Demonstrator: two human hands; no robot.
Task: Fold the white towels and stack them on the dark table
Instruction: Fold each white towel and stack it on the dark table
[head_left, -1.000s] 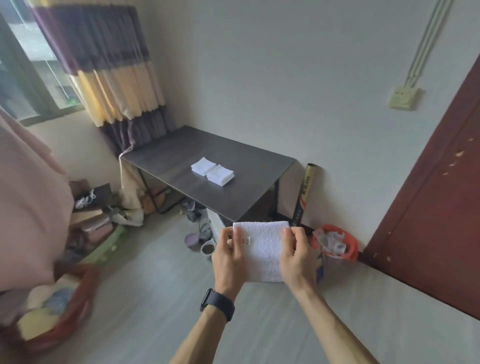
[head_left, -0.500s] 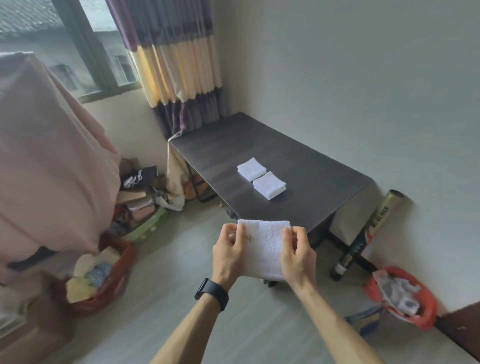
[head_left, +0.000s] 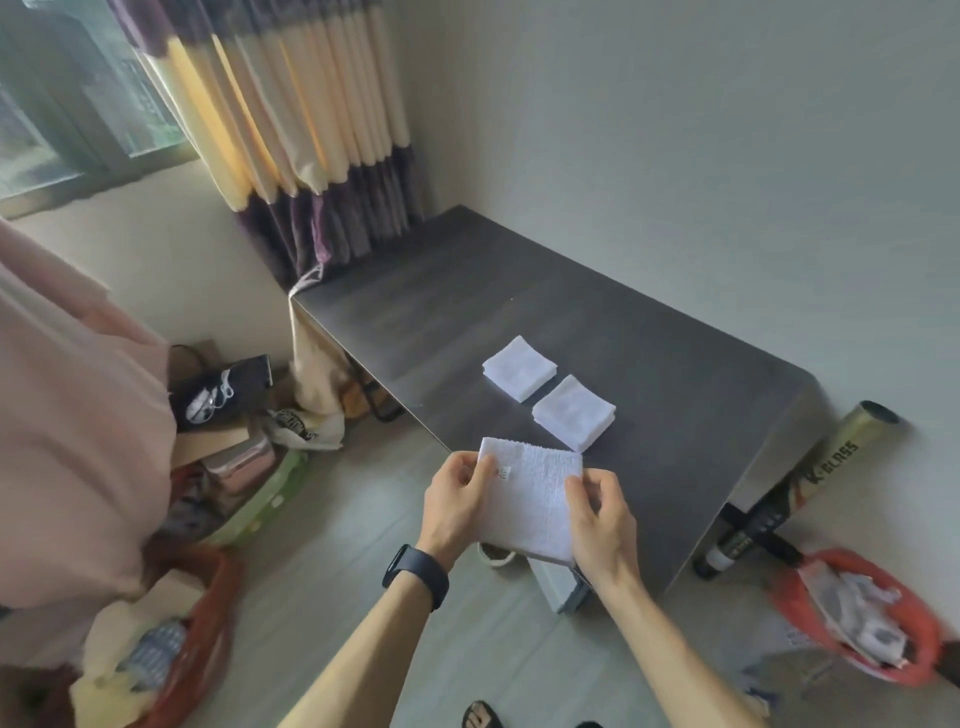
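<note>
Left hand (head_left: 457, 499), right hand (head_left: 602, 514): your fingers curled, pinching towel's (head_left: 530, 493) side edges, lower centre. You've closed on table (head_left: 649, 353) since a second ago; towel now over its near edge. Far square (head_left: 518, 368), near square (head_left: 574, 412) side by side, unstacked; placing likely next.

Two folded towels (head_left: 519, 367) (head_left: 574, 412) sit mid-frame on the table (head_left: 415, 322). Bare tabletop lies around them. Lower left, clutter (head_left: 244, 415) crowds the floor.
</note>
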